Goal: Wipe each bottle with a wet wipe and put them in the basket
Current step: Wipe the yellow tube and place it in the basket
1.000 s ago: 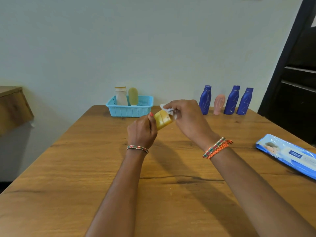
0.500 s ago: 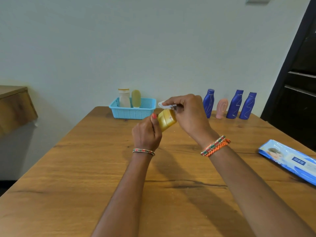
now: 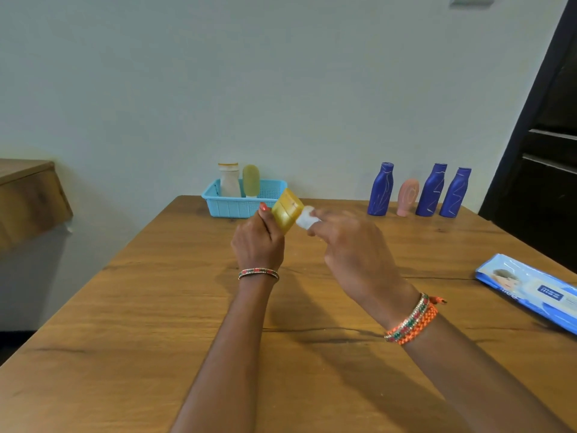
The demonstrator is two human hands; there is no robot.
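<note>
I see left hand [image 3: 257, 242] gripping yellow bottle [image 3: 287, 210] above table [image 3: 125, 307], near basket [image 3: 243, 207]. Right hand [image 3: 352, 248], blurred, pinches wipe [image 3: 306, 217] against it. Wipes pack [image 3: 530, 290] cut off; label unreadable.

Seven bottles [image 3: 380, 189], one basket [image 3: 240, 208]

Home room: wooden table [image 3: 131, 323], plain wall [image 3: 281, 89], dark door [image 3: 549, 151], toiletry bottles [image 3: 380, 190].

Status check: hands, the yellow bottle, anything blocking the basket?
Left hand grips yellow bottle, tilted. Right hand pinches wet wipe against its end. Basket holds two bottles, room left; path looks unobstructed.
</note>
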